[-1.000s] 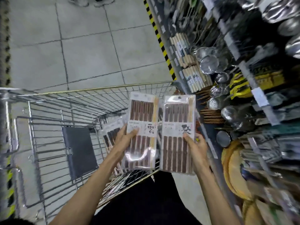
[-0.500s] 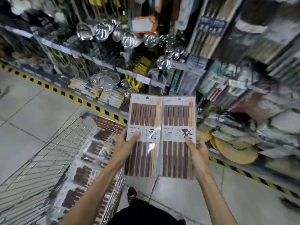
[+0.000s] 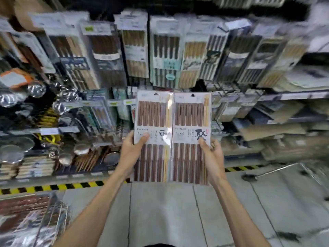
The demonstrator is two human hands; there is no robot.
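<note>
I hold two flat packs of dark wooden chopsticks upright, side by side, in front of a shop shelf. My left hand [image 3: 132,152] grips the left pack [image 3: 153,114] at its left edge, thumb on the white label. My right hand [image 3: 212,154] grips the right pack [image 3: 191,114] at its right edge, thumb on the label below a large black character. The two packs touch along their inner edges.
Hanging rows of chopstick packs [image 3: 165,50] fill the shelf ahead. Steel ladles [image 3: 35,90] hang at the left. A wire cart [image 3: 33,218] with more packs sits at the lower left. Yellow-black tape [image 3: 53,187] marks the shelf foot on the grey tiled floor.
The view has swung from the cart round to face the shelf. Both hands keep their grip on the packs, now raised before the hanging chopstick rows.
</note>
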